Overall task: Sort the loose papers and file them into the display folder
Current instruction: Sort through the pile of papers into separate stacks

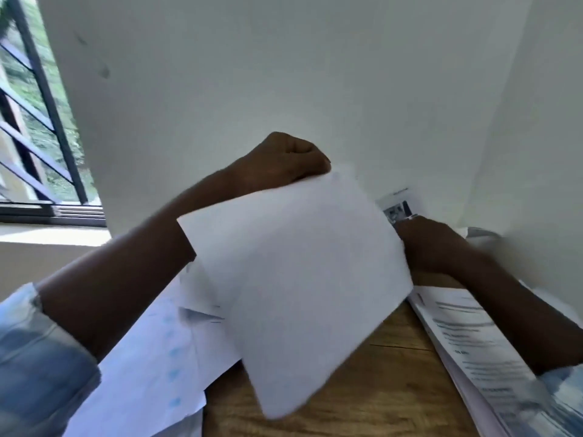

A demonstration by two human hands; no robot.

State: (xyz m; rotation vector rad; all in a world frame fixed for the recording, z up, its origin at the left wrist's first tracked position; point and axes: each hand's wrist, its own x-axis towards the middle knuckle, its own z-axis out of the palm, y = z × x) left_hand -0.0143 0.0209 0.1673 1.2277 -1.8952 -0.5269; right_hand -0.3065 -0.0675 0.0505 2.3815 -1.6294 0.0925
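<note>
Head view shows left hand (pixel 284 162) gripping a raised sheet (pixel 299 279), right hand (pixel 426 241) grip indeterminate; advise keeping it uncreased.

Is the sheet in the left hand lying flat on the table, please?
No, the left hand grips the sheet tilted above the table.

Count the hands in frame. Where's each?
2. Left hand is raised at centre, gripping the top corner of a blank sheet. Right hand is low at right, partly behind that sheet, by a printed page; what it holds is unclear.
</note>
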